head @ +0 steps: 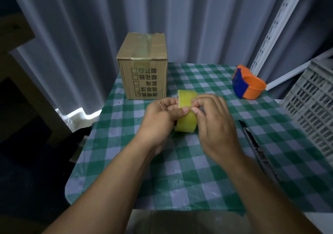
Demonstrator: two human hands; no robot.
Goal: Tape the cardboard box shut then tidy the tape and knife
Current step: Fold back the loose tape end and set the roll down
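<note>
A yellowish roll of clear tape [186,115] is held upright above the middle of the table. My left hand [160,118] grips it from the left, thumb on its outer face. My right hand [214,124] pinches at the roll's surface with thumb and forefinger, right beside the left thumb. The cardboard box [144,66] stands at the back of the table, flaps down, with a strip of tape along its top seam. A dark utility knife [255,147] lies on the cloth to the right of my right hand.
A green-checked cloth [180,170] covers the table. An orange and blue tape dispenser [247,82] sits at the back right. A grey plastic crate [313,107] stands at the right edge. Curtains hang behind.
</note>
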